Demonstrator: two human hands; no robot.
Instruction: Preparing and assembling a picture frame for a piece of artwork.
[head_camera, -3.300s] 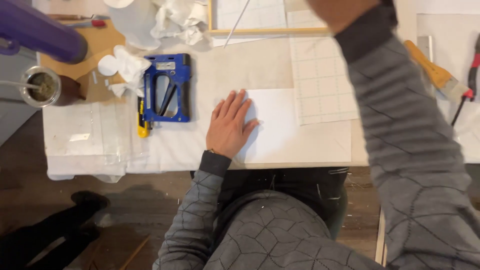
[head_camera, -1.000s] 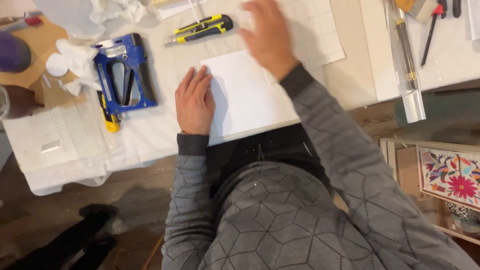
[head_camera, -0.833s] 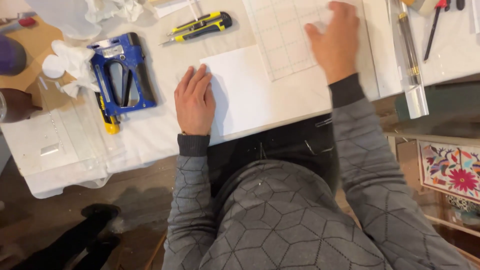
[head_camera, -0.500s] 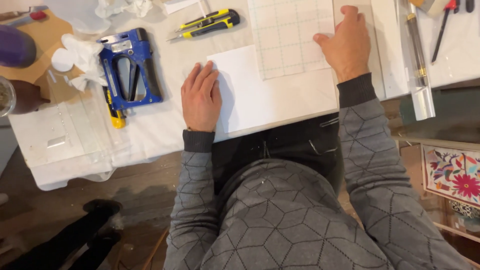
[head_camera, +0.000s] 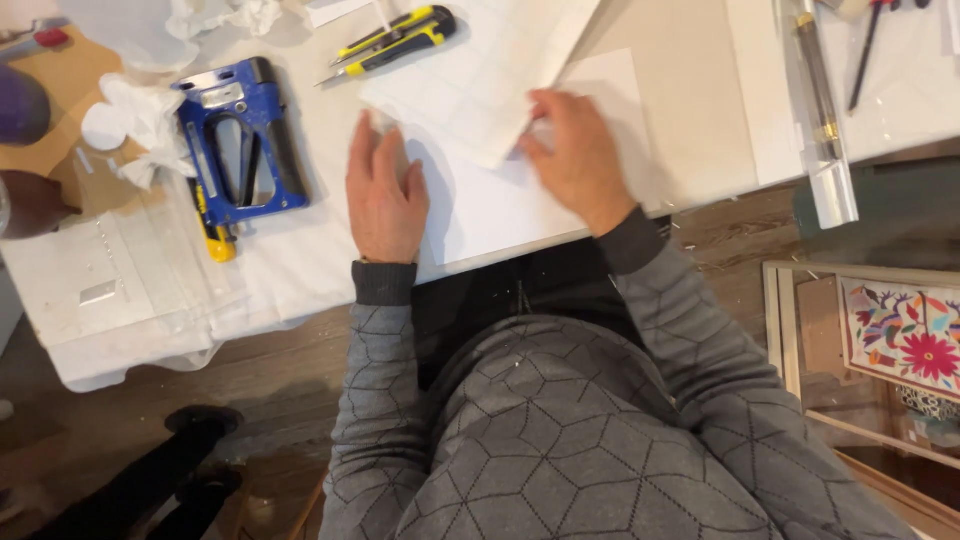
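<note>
White gridded paper sheet (head_camera: 480, 80) is pinched at its corner by your right hand (head_camera: 575, 160); your left hand (head_camera: 385, 195) lies flat, fingers together, on the white board (head_camera: 490, 205).

The left hand (head_camera: 385, 195) lies flat on the white board (head_camera: 500, 200), and the right hand (head_camera: 575, 160) grips the grid sheet (head_camera: 480, 70) just beside it. Only a thin gap is open between the two hands. To the left, the blue staple gun (head_camera: 240, 140) and crumpled paper (head_camera: 135, 125) block the way. Up top, the yellow knife (head_camera: 395, 40) lies close to the sheet. To the right there is bare surface (head_camera: 690, 100) until the long clear ruler (head_camera: 825, 110). The near edge by the body is open.
</note>
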